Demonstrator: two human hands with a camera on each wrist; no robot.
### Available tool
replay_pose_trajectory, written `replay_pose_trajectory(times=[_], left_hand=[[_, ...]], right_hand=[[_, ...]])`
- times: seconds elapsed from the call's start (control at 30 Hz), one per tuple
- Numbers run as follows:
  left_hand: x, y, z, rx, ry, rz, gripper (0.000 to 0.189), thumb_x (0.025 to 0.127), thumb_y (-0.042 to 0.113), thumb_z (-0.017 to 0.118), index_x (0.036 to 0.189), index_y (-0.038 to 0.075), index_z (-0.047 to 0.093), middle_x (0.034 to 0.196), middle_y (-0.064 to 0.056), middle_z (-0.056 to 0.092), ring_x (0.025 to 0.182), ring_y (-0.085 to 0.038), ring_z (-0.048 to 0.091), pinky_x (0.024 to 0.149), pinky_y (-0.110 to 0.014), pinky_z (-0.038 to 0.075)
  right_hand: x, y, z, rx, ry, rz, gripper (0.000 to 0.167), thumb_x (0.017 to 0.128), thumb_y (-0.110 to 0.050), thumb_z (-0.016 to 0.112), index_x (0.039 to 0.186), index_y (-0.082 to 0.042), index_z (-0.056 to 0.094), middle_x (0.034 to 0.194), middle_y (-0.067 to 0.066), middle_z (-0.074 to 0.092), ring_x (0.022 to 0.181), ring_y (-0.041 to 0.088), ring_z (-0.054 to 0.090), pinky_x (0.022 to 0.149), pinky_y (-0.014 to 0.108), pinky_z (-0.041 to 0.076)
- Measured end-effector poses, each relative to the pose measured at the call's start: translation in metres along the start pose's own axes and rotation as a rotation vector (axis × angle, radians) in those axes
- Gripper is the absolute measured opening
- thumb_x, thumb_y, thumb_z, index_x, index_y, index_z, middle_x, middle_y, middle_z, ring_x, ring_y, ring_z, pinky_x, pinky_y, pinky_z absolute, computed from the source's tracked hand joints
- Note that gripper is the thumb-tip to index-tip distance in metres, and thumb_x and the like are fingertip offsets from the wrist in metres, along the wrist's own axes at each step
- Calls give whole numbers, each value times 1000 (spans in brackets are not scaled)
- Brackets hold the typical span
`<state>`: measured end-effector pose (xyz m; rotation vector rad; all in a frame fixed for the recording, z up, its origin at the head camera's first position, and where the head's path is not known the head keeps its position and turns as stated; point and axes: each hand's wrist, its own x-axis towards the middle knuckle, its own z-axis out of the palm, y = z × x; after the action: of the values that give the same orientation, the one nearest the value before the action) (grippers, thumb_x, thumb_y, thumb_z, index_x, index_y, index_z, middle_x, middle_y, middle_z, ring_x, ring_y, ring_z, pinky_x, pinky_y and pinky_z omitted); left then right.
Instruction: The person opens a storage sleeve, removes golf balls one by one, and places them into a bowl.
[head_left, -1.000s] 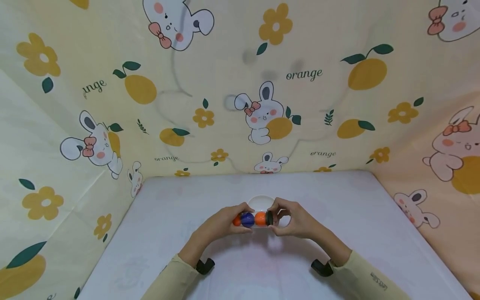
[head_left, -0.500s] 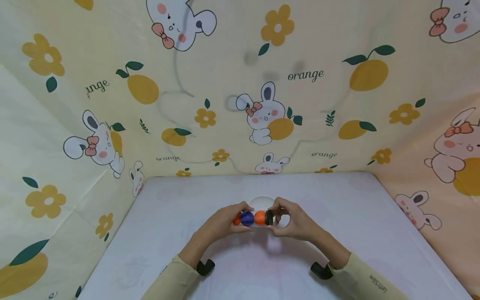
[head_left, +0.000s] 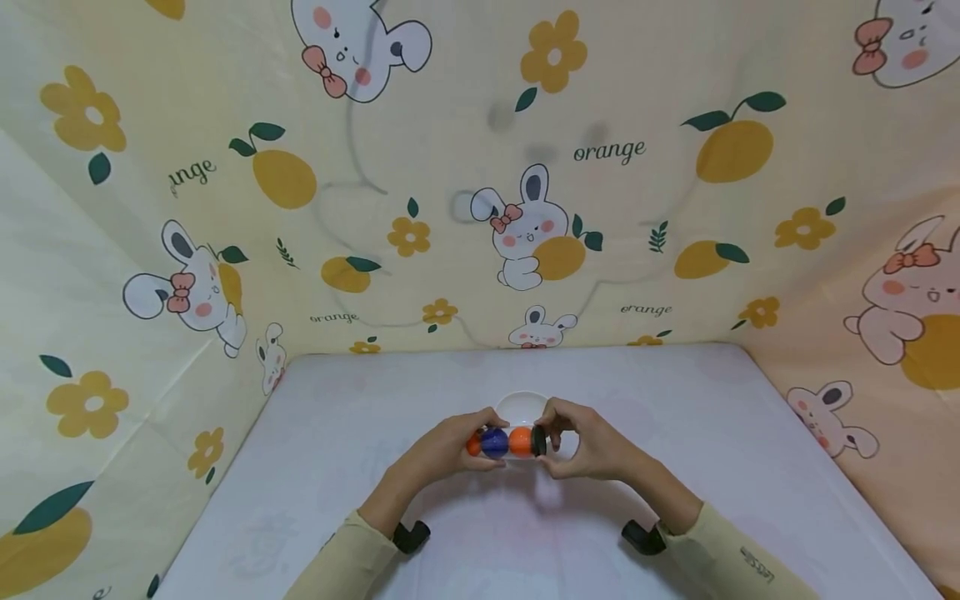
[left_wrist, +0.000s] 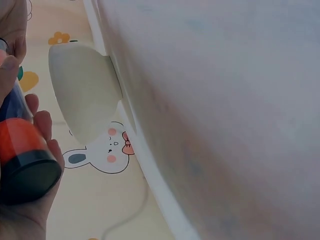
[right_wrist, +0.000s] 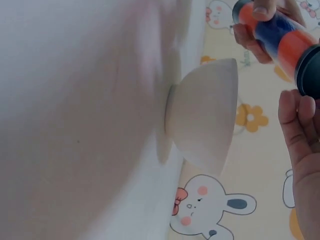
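The grip of the left hand, at the end of a beige sleeve with a black device at its cuff, is wrapped around the left part of a see-through cylindrical tube, thumb and fingers on opposite sides of it. The tube is held lengthwise between both hands, roughly level and raised off the white worktop. Its left end, hidden by the hand in the head view, shows a dark round base in the left wrist view. Inside, in a row, sit a partly covered orange ball, a deep blue ball and a second orange ball. Behind the tube, a white round bowl stands upright on the worktop, partly masked by the tube and hands. A dark round cap sits at the tube's right end, pinched between the thumb and fingers of the right hand. Further right come another black device and the other beige sleeve, which bears small lettering. A cream cloth printed with rabbits, oranges and flowers lines the left, back and right.
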<state>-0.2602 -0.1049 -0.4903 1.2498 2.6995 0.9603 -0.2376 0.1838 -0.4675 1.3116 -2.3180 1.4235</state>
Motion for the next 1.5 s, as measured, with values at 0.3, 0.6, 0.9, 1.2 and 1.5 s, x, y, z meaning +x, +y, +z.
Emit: replay_pose_trajectory(times=[0.3,0.6,0.9,1.2,1.5], left_hand=[[1,3,-2,38,56,8,49,90,34,90,129,20,64,120,2,77,100,-8,69,93,-32,60],[0,4,0,23,42,-15,51,89,32,91,131,19,63,122,-1,77,103,-10,69,94,-34,60],[1,7,-2,-8,17,-24,50,90,33,90,131,21,63,125,0,76,106,-10,68,98,-36,59],[1,6,-1,-6,42,-8,51,90,31,90,131,17,64,123,-1,77,104,-10,69,96,-35,60],[0,4,0,-21,29,1,49,90,31,90,130,19,63,122,-1,77,103,-10,69,95,-35,60]], right_hand=[[2,-4,-1,-4,42,0,46,72,13,90,104,-2,62,91,2,60,72,33,59,65,40,55],[-5,15,3,-40,41,29,50,71,8,94,104,-6,59,95,2,67,74,29,60,65,34,54],[-3,16,-5,-13,-19,-25,50,74,7,90,110,-11,60,95,3,65,75,23,63,68,33,58],[1,-3,-3,-21,33,-18,46,70,15,90,102,3,59,90,6,60,72,35,58,65,40,54],[5,-20,-6,16,6,-16,43,71,17,85,104,3,60,90,16,64,71,38,59,64,43,56]])
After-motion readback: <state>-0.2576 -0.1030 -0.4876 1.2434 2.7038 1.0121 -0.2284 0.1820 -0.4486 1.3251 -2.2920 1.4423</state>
